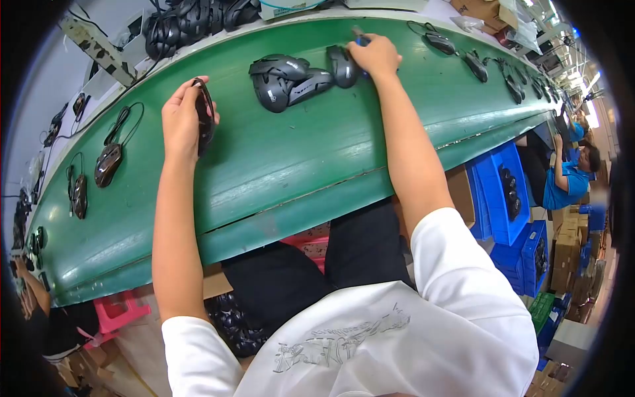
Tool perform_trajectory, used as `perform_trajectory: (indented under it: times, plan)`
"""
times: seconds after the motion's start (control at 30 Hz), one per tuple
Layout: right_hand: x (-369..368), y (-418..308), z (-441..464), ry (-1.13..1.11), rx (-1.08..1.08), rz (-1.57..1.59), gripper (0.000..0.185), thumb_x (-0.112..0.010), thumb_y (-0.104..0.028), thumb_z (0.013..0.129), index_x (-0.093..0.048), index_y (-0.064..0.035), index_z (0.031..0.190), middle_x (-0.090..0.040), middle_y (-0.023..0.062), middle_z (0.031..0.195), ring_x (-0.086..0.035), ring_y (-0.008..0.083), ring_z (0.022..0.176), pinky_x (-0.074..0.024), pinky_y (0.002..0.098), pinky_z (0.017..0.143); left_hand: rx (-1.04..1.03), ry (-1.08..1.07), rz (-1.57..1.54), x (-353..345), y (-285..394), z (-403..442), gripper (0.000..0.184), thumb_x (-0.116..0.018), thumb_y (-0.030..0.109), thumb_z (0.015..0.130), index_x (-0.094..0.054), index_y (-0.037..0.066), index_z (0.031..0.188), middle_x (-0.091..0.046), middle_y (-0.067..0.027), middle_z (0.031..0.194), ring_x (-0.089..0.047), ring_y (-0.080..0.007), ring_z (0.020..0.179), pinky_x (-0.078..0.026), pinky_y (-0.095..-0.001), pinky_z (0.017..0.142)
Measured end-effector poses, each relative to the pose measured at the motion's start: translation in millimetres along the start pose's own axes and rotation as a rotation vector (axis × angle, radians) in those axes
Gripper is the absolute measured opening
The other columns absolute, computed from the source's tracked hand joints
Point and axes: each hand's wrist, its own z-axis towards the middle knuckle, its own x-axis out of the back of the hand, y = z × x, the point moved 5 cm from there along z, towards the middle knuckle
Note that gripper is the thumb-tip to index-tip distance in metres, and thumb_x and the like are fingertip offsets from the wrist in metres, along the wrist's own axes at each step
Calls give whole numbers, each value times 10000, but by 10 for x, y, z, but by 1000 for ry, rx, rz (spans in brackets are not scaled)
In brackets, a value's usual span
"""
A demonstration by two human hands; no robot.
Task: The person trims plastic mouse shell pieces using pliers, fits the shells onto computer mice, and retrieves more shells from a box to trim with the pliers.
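Observation:
My left hand (182,119) grips a dark computer mouse (205,116), held on edge above the green belt (284,159). Beyond the middle of the belt my right hand (377,56) has its fingers closed round a small tool (362,40) with a blue part; its tip is blurred. Beside that hand lies a black mouse shell (342,66). A pile of black mouse shells (278,79) touches it on the left.
Corded mice lie on the belt at left (108,164) and right (440,43). More black shells (192,26) are heaped behind the belt. Blue crates (506,198) stand at the right, near a person in a blue shirt (565,185). Another person's arm (33,284) shows far left.

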Motion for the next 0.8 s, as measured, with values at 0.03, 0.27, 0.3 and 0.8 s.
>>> perform_trajectory:
  times: [0.03,0.27,0.3,0.8]
  plan:
    - [24,-18,20,4,4,0,477,-643,-446,695,-766,-109,1008,-741,90,926,-651,330,841,-422,447,812,-6,-18,-4,-16,-5,11,216,-538,149,992,-670,15,1098,-526,-45,643,-521,-137,558,-460,-275,490]
    - [327,-942,-277,91,658,315,409,-710,-133,804,-679,-85,1209,-657,136,1141,-599,266,1039,-475,358,932,-28,-111,-79,-24,114,-130,230,-499,110,1017,-640,-24,1139,-572,-86,800,-518,-146,634,-474,-290,527]
    - [363,-1110,-415,69,673,342,409,-710,-133,804,-679,-85,1209,-657,136,1141,-599,266,1039,-475,358,932,-13,-123,-110,-12,139,-151,233,-498,106,1013,-634,-26,1148,-577,-90,796,-525,-150,636,-476,-299,527]
    - [434,-1610,-1206,-3,1174,462,516,-772,-85,749,-695,-169,1252,-657,36,1076,-588,207,931,-477,299,836,-80,-106,-377,-3,39,-144,149,-649,36,920,-666,-41,1047,-697,-144,877,-686,-193,679,-595,-278,586]
